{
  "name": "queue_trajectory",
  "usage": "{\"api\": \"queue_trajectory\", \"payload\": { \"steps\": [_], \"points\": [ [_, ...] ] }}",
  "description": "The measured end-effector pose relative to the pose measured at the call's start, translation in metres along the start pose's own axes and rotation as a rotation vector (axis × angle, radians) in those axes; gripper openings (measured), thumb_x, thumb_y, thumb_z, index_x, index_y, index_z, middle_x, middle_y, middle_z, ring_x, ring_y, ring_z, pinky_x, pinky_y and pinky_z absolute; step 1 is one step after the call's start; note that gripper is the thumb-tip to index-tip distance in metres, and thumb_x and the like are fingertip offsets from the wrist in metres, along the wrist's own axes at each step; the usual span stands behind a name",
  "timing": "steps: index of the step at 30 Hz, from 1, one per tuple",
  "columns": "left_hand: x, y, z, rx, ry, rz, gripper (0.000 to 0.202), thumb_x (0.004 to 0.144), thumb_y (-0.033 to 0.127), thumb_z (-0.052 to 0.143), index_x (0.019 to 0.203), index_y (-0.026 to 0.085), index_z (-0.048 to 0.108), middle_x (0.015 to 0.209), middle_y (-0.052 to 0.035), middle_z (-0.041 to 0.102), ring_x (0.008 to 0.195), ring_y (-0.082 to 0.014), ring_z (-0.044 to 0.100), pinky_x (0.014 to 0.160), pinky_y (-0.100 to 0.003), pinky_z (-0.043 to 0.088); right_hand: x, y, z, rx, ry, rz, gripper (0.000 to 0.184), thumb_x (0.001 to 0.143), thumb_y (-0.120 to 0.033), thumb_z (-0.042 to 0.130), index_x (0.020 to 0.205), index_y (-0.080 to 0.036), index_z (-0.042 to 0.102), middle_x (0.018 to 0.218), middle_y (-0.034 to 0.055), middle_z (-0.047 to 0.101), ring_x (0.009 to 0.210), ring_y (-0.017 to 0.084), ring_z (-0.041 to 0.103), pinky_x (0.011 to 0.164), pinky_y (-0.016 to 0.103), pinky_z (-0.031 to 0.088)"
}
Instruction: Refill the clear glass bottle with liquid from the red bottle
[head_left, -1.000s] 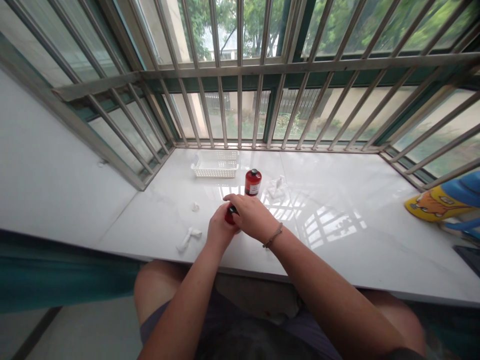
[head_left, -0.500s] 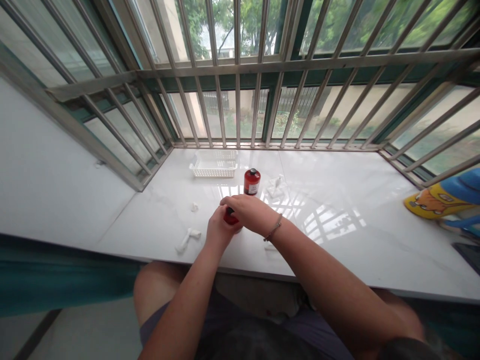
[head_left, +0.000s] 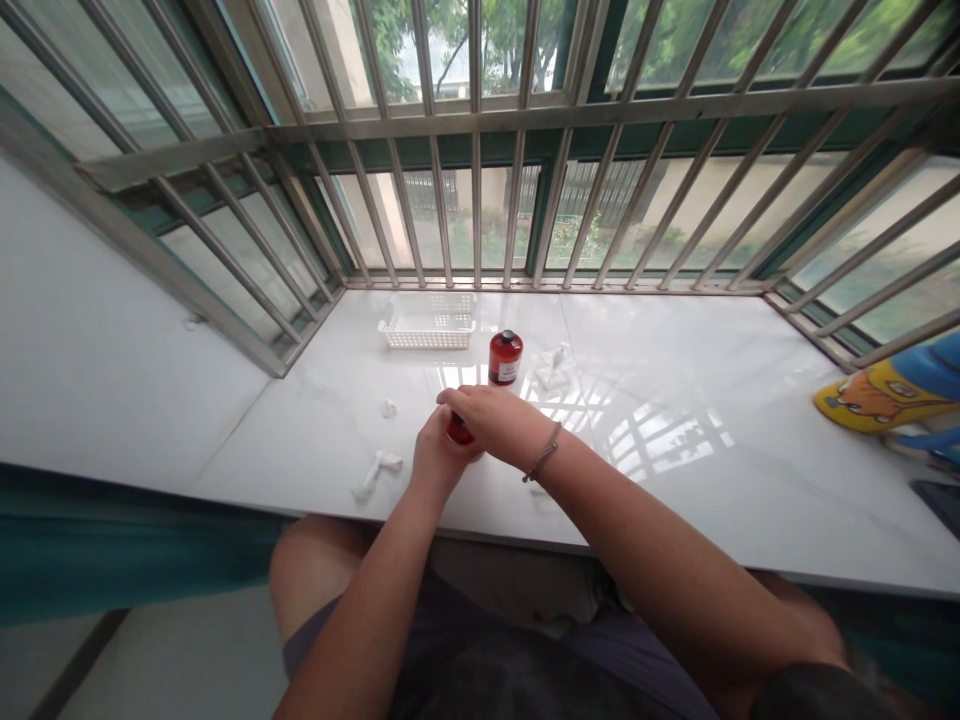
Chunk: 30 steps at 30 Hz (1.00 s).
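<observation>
Near the front edge of the white counter, my left hand (head_left: 438,450) is wrapped round a red bottle (head_left: 459,431), which shows only in part between my hands. My right hand (head_left: 493,418) is closed over the top of the same bottle, at its black cap (head_left: 457,418); the fingertips are mostly hidden. Just beyond my hands a second red bottle (head_left: 505,358) stands upright, with a black cap and a white label. A crumpled white tissue (head_left: 554,371) lies to the right of that bottle.
A white perforated basket (head_left: 427,338) stands at the back left. Left of my hands lie a twisted tissue (head_left: 377,472) and a small white scrap (head_left: 389,408). A yellow and blue container (head_left: 889,390) is at the far right. Metal window bars (head_left: 480,210) close off the back.
Both hands stay on the bottle, the right one shifting only slightly over its top. The view has tilted a little; the other things lie where they were.
</observation>
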<state>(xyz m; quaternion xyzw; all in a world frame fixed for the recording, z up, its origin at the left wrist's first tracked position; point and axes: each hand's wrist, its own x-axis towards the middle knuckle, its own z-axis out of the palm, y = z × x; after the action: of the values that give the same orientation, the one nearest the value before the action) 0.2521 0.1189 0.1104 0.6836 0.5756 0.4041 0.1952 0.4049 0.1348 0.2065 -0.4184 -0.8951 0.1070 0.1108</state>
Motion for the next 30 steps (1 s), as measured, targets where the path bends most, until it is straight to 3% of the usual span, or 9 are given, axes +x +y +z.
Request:
{"api": "queue_trajectory", "payload": {
  "steps": [2,5,8,12,17,22,26,30],
  "points": [
    [0.000,0.000,0.000,-0.010,0.000,0.003,0.045,0.069,0.017,0.085,0.111,0.026,0.070,0.104,-0.0030,0.080,0.094,-0.0270,0.076,0.084,-0.035,0.060,0.000,-0.001,0.000,-0.017,0.019,0.020,0.049,0.092,-0.011,0.077,0.137,-0.017,0.059,0.121,0.0120,0.072,0.104,0.025,0.072,0.085,0.033,0.053],
    [0.000,0.002,0.000,-0.021,-0.004,-0.001,0.039,0.072,0.016,0.084,0.107,0.025,0.071,0.098,-0.0020,0.079,0.087,-0.0241,0.075,0.079,-0.032,0.059,0.002,-0.002,0.003,-0.080,0.024,0.089,0.034,0.095,-0.017,0.077,0.125,-0.015,0.063,0.115,0.0154,0.072,0.100,0.029,0.071,0.081,0.036,0.053],
    [0.000,0.002,0.000,-0.002,-0.007,-0.021,0.038,0.069,0.021,0.089,0.101,0.025,0.069,0.092,-0.0008,0.077,0.082,-0.0234,0.073,0.074,-0.031,0.057,0.004,-0.001,0.005,-0.090,-0.010,0.055,0.031,0.088,-0.009,0.080,0.113,-0.016,0.065,0.103,0.0114,0.073,0.091,0.027,0.071,0.080,0.035,0.052],
    [0.000,0.002,0.000,0.003,-0.010,-0.025,0.043,0.066,0.024,0.092,0.103,0.025,0.069,0.092,-0.0008,0.077,0.082,-0.0242,0.074,0.073,-0.032,0.057,0.003,0.004,0.000,-0.077,-0.028,-0.025,0.034,0.085,-0.006,0.081,0.113,-0.016,0.065,0.105,0.0099,0.074,0.092,0.025,0.070,0.081,0.033,0.051],
    [0.001,0.000,0.001,-0.006,0.004,-0.009,0.051,0.064,0.023,0.094,0.109,0.025,0.070,0.100,-0.0020,0.080,0.089,-0.0264,0.077,0.078,-0.033,0.062,0.000,0.008,-0.010,-0.065,-0.056,-0.116,0.031,0.086,-0.006,0.081,0.111,-0.017,0.067,0.108,0.0096,0.075,0.097,0.026,0.070,0.087,0.035,0.052],
    [0.002,-0.001,0.003,0.012,-0.002,0.013,0.050,0.063,0.019,0.095,0.108,0.025,0.072,0.106,-0.0039,0.080,0.095,-0.0278,0.078,0.082,-0.034,0.063,-0.001,0.012,-0.020,0.019,-0.015,-0.179,0.034,0.091,0.000,0.069,0.120,-0.018,0.069,0.116,0.0091,0.076,0.105,0.025,0.070,0.092,0.035,0.052],
    [0.000,-0.001,0.003,-0.034,-0.004,0.037,0.048,0.072,0.030,0.094,0.114,0.025,0.072,0.113,-0.0053,0.079,0.102,-0.0283,0.078,0.091,-0.038,0.063,-0.008,0.019,-0.027,0.124,0.046,-0.112,0.028,0.098,-0.002,0.062,0.119,-0.019,0.070,0.116,0.0086,0.077,0.105,0.024,0.071,0.092,0.035,0.054],
    [-0.001,0.001,0.001,-0.138,-0.017,0.063,0.055,0.078,0.033,0.095,0.127,0.025,0.070,0.130,-0.0081,0.077,0.119,-0.0291,0.075,0.108,-0.043,0.060,-0.032,0.032,-0.023,0.284,0.180,-0.019,0.029,0.098,-0.006,0.067,0.122,-0.022,0.071,0.118,0.0067,0.078,0.109,0.024,0.075,0.098,0.039,0.059]
  ]
}}
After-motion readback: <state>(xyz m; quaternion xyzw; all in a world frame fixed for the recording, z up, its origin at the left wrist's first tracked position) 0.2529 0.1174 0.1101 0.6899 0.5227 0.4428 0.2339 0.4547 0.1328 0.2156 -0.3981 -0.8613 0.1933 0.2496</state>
